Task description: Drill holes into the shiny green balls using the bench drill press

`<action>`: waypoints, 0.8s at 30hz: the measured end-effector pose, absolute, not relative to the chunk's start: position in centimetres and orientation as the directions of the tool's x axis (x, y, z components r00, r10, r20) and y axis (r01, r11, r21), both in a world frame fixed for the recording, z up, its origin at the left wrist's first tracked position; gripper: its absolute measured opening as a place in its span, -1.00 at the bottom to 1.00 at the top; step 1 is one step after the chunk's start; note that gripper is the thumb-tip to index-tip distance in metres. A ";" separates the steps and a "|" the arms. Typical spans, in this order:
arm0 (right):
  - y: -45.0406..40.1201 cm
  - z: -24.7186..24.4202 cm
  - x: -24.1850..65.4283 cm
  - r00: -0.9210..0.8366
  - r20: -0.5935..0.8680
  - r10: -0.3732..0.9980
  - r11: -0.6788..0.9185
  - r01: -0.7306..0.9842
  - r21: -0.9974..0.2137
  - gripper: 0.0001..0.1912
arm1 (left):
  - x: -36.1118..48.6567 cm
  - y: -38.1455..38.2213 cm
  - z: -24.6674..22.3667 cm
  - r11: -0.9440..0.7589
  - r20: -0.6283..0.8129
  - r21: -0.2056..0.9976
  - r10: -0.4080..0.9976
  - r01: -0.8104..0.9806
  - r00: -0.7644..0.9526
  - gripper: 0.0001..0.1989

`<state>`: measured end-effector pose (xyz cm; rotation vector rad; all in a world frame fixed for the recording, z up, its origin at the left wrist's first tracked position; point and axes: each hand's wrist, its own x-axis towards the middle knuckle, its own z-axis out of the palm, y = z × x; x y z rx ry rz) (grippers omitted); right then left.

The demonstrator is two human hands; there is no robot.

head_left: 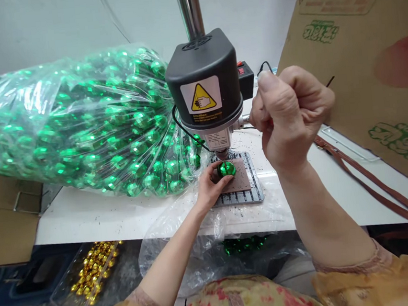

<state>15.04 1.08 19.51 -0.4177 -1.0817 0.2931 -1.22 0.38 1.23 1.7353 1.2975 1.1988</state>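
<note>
Under the chuck of a small black bench drill press [202, 81], my left hand [209, 184] pinches a shiny green faceted ball [226, 169] between thumb and fingers. The ball rests on a brownish square pad [241, 180] over the slotted metal base plate [256, 193]. My right hand [290, 111] is raised at the machine's right side, closed around its feed lever [246, 119]. Most of that lever is hidden inside the fist. The drill tip cannot be made out above the ball.
A large clear bag of green balls [79, 131] lies left of the machine. Dark shavings speckle the white table [98, 218]. Cardboard boxes stand at right [361, 61] and left; a brown strap [373, 182] lies at right. Below is a clear container of gold balls [96, 269].
</note>
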 end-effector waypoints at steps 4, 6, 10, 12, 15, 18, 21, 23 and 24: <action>0.9 19.5 15.1 0.434 0.781 0.448 0.864 0.015 -0.504 -0.40 | -1.2 -0.1 1.3 -0.358 0.350 0.802 0.930 0.478 0.109 -0.51; 0.9 19.4 15.2 0.411 0.799 0.439 0.866 0.044 -0.499 -0.43 | -1.3 -0.2 1.3 -0.379 0.363 0.800 0.923 0.465 0.127 -0.52; 1.0 18.9 15.3 0.385 0.824 0.416 0.873 0.085 -0.481 -0.45 | -1.4 -0.3 1.5 -0.386 0.360 0.799 0.921 0.461 0.147 -0.52; 1.1 18.4 15.3 0.393 0.824 0.407 0.878 0.081 -0.472 -0.44 | -1.4 -0.3 1.5 -0.384 0.357 0.801 0.922 0.459 0.149 -0.52; 1.1 17.8 15.1 0.413 0.845 0.340 0.919 0.047 -0.393 -0.43 | -1.4 -0.2 1.4 -0.386 0.359 0.806 0.921 0.449 0.149 -0.51; 1.0 17.3 15.0 0.415 0.865 0.281 0.950 0.009 -0.313 -0.43 | -1.3 -0.2 1.2 -0.390 0.364 0.807 0.920 0.443 0.145 -0.50; 0.8 16.9 14.8 0.427 0.862 0.273 0.956 -0.023 -0.292 -0.44 | -1.3 -0.2 1.0 -0.397 0.378 0.804 0.916 0.442 0.136 -0.50; 0.7 16.7 14.8 0.434 0.861 0.264 0.960 -0.032 -0.278 -0.45 | -1.3 -0.2 0.9 -0.404 0.384 0.801 0.913 0.443 0.138 -0.50; 0.7 16.5 14.8 0.433 0.864 0.257 0.962 -0.031 -0.271 -0.45 | -1.3 -0.2 0.9 -0.406 0.386 0.798 0.912 0.444 0.140 -0.50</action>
